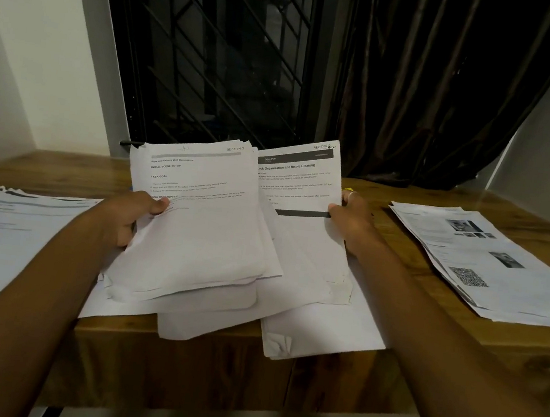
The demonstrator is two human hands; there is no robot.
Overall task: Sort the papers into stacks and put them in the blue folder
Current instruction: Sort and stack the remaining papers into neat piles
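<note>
My left hand grips a thick bundle of printed papers by its left edge, lifted and tilted up over the table middle. My right hand pinches the right edge of a single printed sheet headed "Organization and Insole Cleaning", pulled out to the right of the bundle. More white sheets lie under both, overhanging the table's front edge. One stack of papers lies at the left, another stack with photos and a QR code at the right. No blue folder is in view.
The wooden table runs across the view, with its front edge close to me. Behind it stand a dark barred window and a dark curtain. White walls close in on both sides.
</note>
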